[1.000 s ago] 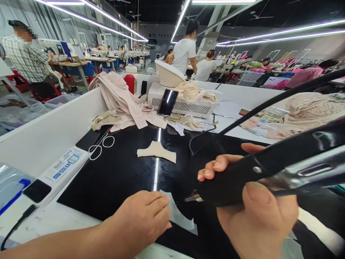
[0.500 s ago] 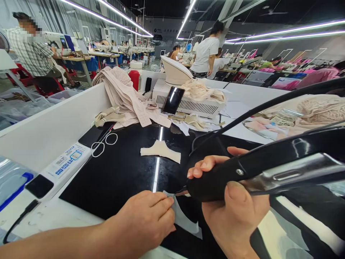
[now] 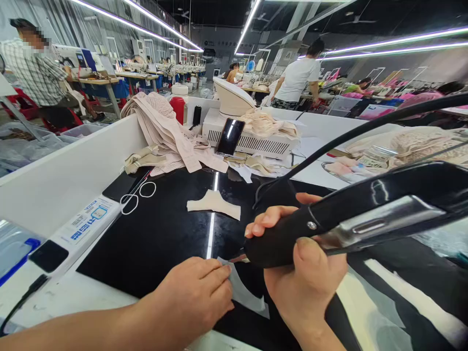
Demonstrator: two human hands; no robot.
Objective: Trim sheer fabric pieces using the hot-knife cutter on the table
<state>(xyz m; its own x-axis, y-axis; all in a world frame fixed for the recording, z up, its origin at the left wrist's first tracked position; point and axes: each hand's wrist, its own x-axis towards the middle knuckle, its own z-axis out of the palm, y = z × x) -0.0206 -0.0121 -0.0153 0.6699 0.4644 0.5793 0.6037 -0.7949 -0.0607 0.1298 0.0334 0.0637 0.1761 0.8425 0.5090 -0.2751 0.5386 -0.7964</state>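
The left hand (image 3: 197, 292) is lying palm-down with its fingers (image 3: 219, 278) together and flattened on the near-left end of a pale fabric piece (image 3: 243, 292), pinning it to the glossy black surface (image 3: 161, 234). From those fingers the piece is running away to the right and slightly toward the person, its long axis slanting from the fingertips down to a blunt end below the right hand (image 3: 303, 273). The right hand is wrapped fully round the black handle of a corded hand tool (image 3: 351, 219), thumb on the near side, fingers curled over the top. The tool's small tip (image 3: 239, 257) is pointing left and is sitting right at the top edge of the fabric piece, just beside the left fingertips; whether it is touching the cloth cannot be told. The left hand is the nearer one to the piece, being on it.

The fabric piece is looking thin, whitish-grey and slightly translucent, with one curved edge. Beyond it, farther up the black surface, a thicker cream cut piece (image 3: 214, 204) is lying alone. Left of that, white-handled scissors (image 3: 137, 195) are resting at the surface's edge. Behind, beige garments (image 3: 161, 131) are heaped beside a white machine (image 3: 244, 136).
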